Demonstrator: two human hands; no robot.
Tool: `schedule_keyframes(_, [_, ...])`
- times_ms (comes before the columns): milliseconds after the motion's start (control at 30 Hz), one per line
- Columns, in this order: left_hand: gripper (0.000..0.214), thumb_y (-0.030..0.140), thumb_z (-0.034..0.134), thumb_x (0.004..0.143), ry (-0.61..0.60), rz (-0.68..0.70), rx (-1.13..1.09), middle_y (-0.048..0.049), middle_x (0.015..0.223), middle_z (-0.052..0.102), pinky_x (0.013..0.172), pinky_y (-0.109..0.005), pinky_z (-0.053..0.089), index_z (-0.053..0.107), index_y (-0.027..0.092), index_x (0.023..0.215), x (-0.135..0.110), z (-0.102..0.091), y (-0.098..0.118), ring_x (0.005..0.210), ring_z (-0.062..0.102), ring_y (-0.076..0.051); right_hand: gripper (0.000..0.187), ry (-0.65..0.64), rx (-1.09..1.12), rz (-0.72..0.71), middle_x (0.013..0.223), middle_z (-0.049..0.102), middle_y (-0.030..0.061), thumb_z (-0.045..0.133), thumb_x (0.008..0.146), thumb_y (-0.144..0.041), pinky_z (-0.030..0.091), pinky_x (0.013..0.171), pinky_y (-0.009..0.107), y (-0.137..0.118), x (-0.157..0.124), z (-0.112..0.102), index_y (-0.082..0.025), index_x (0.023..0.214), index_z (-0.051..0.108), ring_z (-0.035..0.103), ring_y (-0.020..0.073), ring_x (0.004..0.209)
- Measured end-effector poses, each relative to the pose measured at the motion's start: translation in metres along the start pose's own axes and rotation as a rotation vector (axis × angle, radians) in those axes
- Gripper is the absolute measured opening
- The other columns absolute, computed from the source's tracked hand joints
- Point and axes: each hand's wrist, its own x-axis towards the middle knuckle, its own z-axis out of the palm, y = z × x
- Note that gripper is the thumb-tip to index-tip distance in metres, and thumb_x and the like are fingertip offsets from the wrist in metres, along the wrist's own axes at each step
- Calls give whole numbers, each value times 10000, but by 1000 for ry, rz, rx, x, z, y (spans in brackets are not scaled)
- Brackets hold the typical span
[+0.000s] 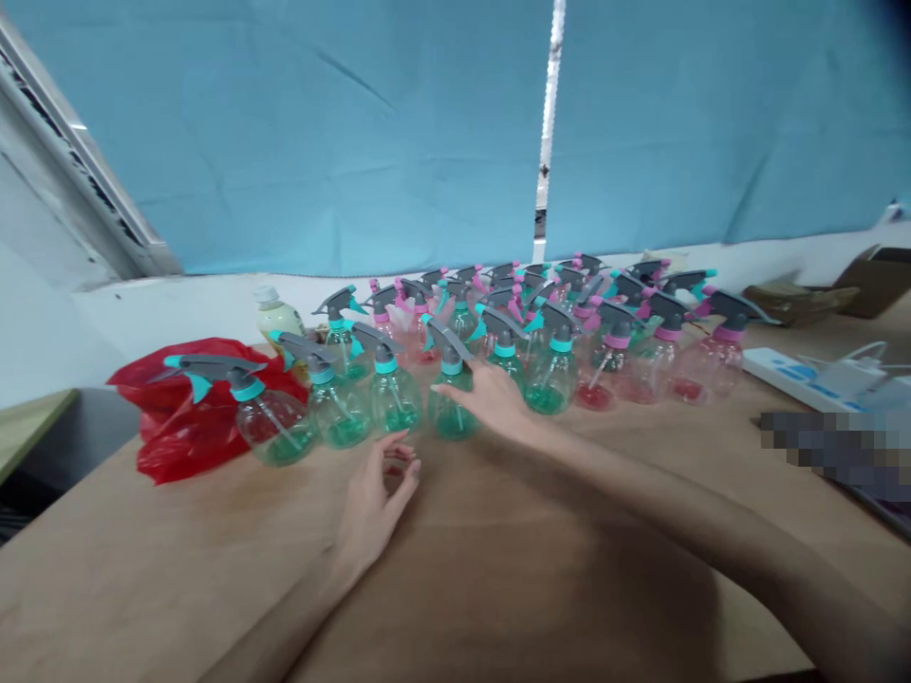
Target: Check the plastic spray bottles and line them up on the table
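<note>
A crowd of small spray bottles stands on a brown table (498, 569), green ones with teal collars to the left and pink ones to the right. My right hand (491, 394) reaches forward and rests its fingers against a green spray bottle (450, 394) in the front row. My left hand (377, 503) lies on the tabletop in front of the bottles, fingers loosely curled and apart, holding nothing. Nearest to it is another green bottle (393, 389).
A red plastic bag (171, 427) lies at the left behind a green bottle (267, 417). A yellowish drink bottle (277, 318) stands behind. A white power strip (811, 379) and cardboard boxes (875, 280) sit at the right. A blue curtain hangs behind.
</note>
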Motion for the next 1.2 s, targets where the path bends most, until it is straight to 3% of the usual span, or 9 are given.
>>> schedule_keyframes(133, [408,364,569,863,-14,10,34,-79,1148,582,809,-440,512,434,245,1229,1,7,5,935,640,-243,567,-51,7,-77,944,701,115,602,797,-551,517,690,403,-2,-19,-17,-206,1243,547,668,291,827])
schedule_keyframes(300, [662,437,638,810,-104,48,76,-153,1381,447,956,-539,420,322,226,1351,2,27,22,1219,499,-331,573,-206,2,-163,868,700,91,553,812,-590,513,650,392,-5,-45,-47,-205,1237,557,651,271,755])
schedule_keyframes(433, [737,413,683,783,-193,90,39,-157,1358,476,959,-567,413,289,235,1380,0,49,35,1246,472,-349,515,-274,32,-221,912,696,79,556,799,-611,502,672,378,1,-59,-74,-215,1125,608,646,251,785])
schedule_keyframes(567, [755,373,719,749,-245,133,-6,-143,1310,519,902,-558,461,313,251,1375,-3,68,48,1204,508,-359,468,-276,44,-121,822,677,52,571,751,-661,466,623,354,15,-66,-97,-217,884,632,630,229,727])
schedule_keyframes(633, [754,362,723,738,-271,123,-10,-139,1289,532,885,-547,473,328,244,1369,-2,77,56,1190,518,-361,475,-249,103,-74,841,665,51,619,713,-653,451,615,343,22,-68,-104,-207,878,621,617,224,742])
schedule_keyframes(833, [756,393,721,732,-414,137,-63,-140,1330,495,1003,-549,373,343,205,1359,10,103,82,1248,455,-351,543,-248,538,-35,810,613,-1,699,710,-537,432,588,290,41,-70,-111,-210,1127,581,559,156,693])
schedule_keyframes(900, [814,403,734,715,-443,168,-90,-138,1354,480,1016,-537,365,320,203,1386,16,111,90,1257,445,-356,525,-215,630,-35,925,641,19,688,742,-502,469,680,317,47,-69,-112,-224,1171,569,592,174,794])
schedule_keyframes(1033, [789,395,729,707,-474,172,-97,-136,1336,500,998,-547,376,341,201,1365,27,124,96,1242,459,-363,376,-165,733,-76,1092,650,37,654,790,-454,466,875,366,57,-61,-115,-240,1096,607,608,202,987])
schedule_keyframes(1200, [830,442,741,700,-494,178,-57,-150,1372,459,1013,-568,346,308,206,1368,35,132,90,1262,429,-367,297,-132,681,-65,948,670,40,635,808,-433,476,786,342,61,-52,-119,-199,990,635,612,196,896])
